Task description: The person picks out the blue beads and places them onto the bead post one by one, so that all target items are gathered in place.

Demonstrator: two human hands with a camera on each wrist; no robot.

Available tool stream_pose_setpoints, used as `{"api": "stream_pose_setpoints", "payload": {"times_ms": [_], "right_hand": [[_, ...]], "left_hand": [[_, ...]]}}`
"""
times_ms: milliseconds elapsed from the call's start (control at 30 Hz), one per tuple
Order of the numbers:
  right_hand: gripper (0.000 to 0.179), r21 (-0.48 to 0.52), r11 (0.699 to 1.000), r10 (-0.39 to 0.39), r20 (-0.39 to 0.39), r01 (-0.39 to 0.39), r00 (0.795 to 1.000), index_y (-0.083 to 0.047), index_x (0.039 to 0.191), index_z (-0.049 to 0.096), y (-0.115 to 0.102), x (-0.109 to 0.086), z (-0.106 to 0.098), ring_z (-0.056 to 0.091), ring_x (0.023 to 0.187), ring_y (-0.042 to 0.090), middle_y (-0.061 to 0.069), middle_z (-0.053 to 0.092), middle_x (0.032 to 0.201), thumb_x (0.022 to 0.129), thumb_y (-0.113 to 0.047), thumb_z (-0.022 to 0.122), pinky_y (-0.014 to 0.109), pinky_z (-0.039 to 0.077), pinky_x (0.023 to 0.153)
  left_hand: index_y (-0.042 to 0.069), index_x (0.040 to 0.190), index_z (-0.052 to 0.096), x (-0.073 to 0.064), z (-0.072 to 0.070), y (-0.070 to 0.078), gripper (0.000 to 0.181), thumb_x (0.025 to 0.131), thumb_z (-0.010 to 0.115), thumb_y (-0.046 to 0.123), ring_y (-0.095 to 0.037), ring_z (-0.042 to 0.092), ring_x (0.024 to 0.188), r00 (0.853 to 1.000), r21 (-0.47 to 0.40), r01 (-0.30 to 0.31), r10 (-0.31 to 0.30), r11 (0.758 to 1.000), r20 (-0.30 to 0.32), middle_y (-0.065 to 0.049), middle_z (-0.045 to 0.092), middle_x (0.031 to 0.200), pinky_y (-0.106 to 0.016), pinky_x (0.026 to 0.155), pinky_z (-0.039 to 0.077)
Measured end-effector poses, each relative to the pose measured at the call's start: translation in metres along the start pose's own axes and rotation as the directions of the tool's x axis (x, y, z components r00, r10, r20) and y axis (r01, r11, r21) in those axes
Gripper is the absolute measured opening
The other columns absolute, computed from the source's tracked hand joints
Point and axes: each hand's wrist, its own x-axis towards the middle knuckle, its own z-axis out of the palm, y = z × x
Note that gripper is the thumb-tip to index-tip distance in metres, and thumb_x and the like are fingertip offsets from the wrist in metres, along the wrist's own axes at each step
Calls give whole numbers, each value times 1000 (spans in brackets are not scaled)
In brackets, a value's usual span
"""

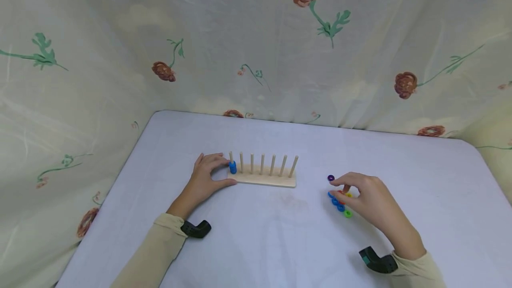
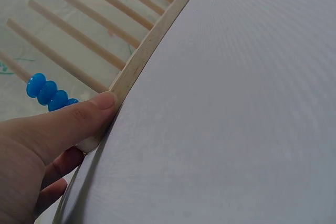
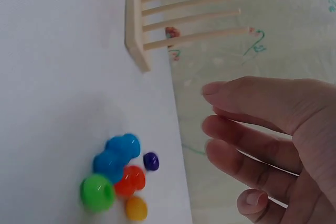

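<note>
A wooden peg rack (image 1: pixel 262 179) with several upright pegs stands left of centre on the table. Blue rings (image 1: pixel 233 167) are stacked on its leftmost peg. My left hand (image 1: pixel 206 179) grips that end of the base, its thumb (image 2: pixel 102 103) on the front edge. To the right, my right hand (image 1: pixel 370 194) hovers above loose rings with its fingers bent and apart, holding nothing. Beneath and beside it lie blue rings (image 3: pixel 108 166), red rings (image 3: pixel 128 181), a green ring (image 3: pixel 97 192), a yellow ring (image 3: pixel 136 208) and, slightly apart, a purple ring (image 3: pixel 151 161).
A white cloth covers the table (image 1: pixel 256 243). Behind it and at the left hangs a pale curtain (image 1: pixel 224 26) with printed flowers. A dark wrist device (image 1: pixel 196 229) sits at the left cuff, another device (image 1: pixel 378 261) at the right.
</note>
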Motion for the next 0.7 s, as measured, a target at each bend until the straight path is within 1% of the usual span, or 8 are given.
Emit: {"api": "stream_pose_setpoints", "payload": {"times_ms": [133,267,367,567,700], "right_hand": [[20,-6,1000,14,38,-14,999,-16,100,81,8,-13,-1,57,74,8,-6,75,88,82,-15,87,22,44,61],[14,-29,999,41,55,-40,998,-19,93,81,14,-22,1,54,73,5,-12,71,82,81,-15,87,21,41,60],[12,-57,996,66,68,-62,995,-21,91,81,18,-27,3,51,70,5,-14,68,78,81,-17,86,21,38,58],[12,-94,994,57,46,-52,997,-21,90,80,22,-30,12,46,65,2,-13,62,76,80,-21,88,21,35,55],[12,-119,990,89,69,-80,994,-19,89,80,20,-29,17,46,67,2,-13,62,77,80,-23,88,21,35,55]], "left_hand": [[10,125,72,0,0,1,59,75,93,32,-35,49,143,1000,4,4,-4,1000,2,-15,62,145,-59,132,9],[9,126,72,0,0,0,60,75,93,32,-35,49,143,1000,8,7,-7,1000,6,-15,61,146,-60,132,9],[9,127,72,0,0,0,61,75,93,32,-35,49,143,1000,11,9,-9,1000,9,-16,61,146,-60,132,9],[9,127,72,0,-1,1,60,75,93,31,-35,49,143,1000,11,11,-12,1000,7,-16,61,146,-60,132,9],[9,127,72,0,-1,1,60,75,93,32,-35,49,143,1000,15,9,-10,1000,7,-16,61,146,-60,131,9]]}}
